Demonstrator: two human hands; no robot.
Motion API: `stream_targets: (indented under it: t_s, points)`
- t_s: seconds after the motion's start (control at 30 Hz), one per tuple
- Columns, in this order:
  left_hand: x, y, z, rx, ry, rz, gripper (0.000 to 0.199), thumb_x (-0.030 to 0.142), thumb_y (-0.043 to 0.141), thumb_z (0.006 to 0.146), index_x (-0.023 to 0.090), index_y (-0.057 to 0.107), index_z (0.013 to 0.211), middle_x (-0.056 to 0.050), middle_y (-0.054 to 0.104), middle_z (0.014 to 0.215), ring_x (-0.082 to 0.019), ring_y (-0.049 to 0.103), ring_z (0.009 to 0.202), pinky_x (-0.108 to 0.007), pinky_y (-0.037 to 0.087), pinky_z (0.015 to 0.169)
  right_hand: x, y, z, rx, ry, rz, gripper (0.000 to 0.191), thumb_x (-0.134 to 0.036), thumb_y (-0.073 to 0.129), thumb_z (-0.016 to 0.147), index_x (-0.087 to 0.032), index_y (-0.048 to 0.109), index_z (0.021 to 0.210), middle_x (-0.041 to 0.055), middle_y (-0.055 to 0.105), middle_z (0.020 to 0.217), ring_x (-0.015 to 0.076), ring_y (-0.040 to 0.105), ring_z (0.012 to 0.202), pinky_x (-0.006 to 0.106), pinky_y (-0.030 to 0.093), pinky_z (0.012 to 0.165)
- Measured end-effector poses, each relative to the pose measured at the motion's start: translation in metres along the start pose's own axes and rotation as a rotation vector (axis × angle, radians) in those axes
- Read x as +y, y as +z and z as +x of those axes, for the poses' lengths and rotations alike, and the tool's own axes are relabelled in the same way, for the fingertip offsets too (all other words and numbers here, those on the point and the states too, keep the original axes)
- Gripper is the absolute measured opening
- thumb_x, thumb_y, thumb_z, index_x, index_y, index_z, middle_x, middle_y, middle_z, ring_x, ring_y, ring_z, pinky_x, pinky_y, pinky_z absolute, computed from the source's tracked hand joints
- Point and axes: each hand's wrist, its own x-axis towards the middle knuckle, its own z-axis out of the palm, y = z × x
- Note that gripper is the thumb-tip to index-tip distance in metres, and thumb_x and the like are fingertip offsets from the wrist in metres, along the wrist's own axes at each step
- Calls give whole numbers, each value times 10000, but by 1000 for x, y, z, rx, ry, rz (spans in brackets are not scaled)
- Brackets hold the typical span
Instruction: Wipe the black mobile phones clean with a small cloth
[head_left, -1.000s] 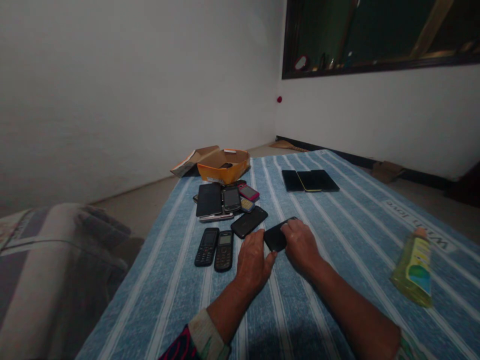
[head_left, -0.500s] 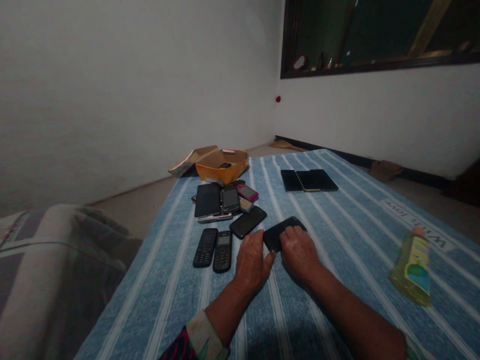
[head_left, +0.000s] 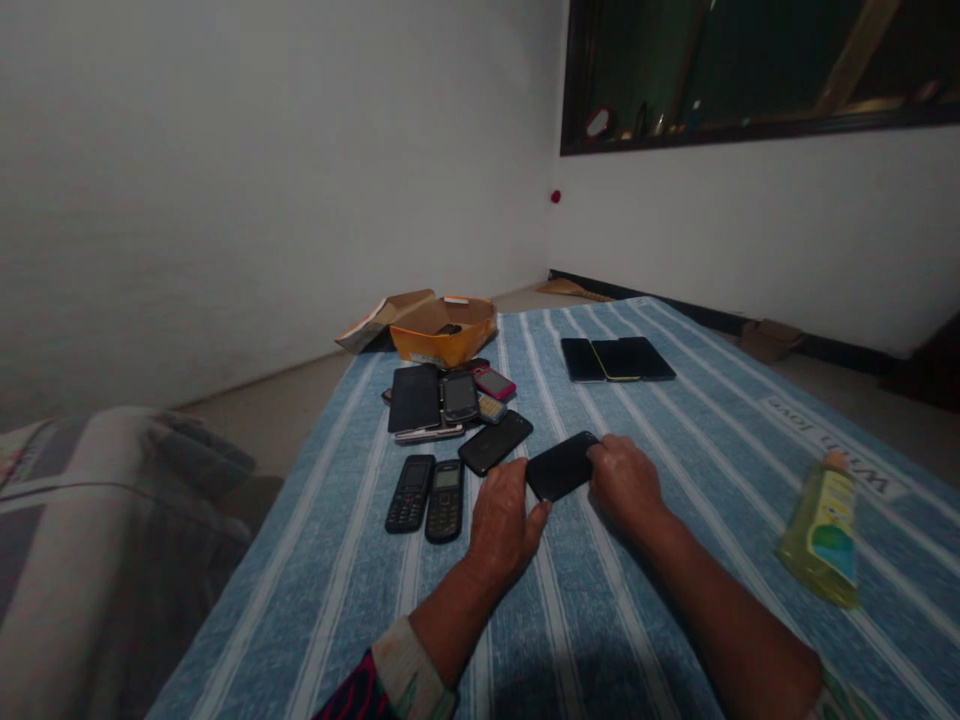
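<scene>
Phone (head_left: 561,468) in the head view: dark face up over the striped cloth (head_left: 720,470), right between both hands. Left hand (head_left: 504,520) pinches one end, thumb against fingers. Right hand (head_left: 626,485) is curled at the other end, can't tell if it's gripping.

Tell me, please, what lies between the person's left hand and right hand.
In the head view, a black phone lies between the left hand and the right hand, on striped cloth.
</scene>
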Motion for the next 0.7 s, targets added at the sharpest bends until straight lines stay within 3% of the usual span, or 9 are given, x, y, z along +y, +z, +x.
stream_targets:
  t_s: [0.13,0.43,0.7]
  points:
    - [0,0,0,5,3,-4,507,210,663,770,132,490,1240,-147,643,1130,-300,603,1071,-486,523,931,-5,-1,-4,-7,-20,14,242,-49,491,870,-124,715,923,135,651,958,252,562,937,315,378,697]
    - [-1,-1,0,-3,32,-1,466,230,616,797,108,502,1232,-161,647,1131,-312,602,1048,-485,517,916,-47,-1,-26,-12,-263,118,190,-102,527,886,-125,712,923,139,658,956,269,549,943,362,404,752]
    - [0,-1,-1,8,22,-31,441,240,595,800,154,506,1224,-126,649,1110,-295,601,1036,-487,511,917,-43,-5,-28,-47,-298,129,194,-71,524,848,-123,709,875,134,650,944,271,542,955,370,410,776]
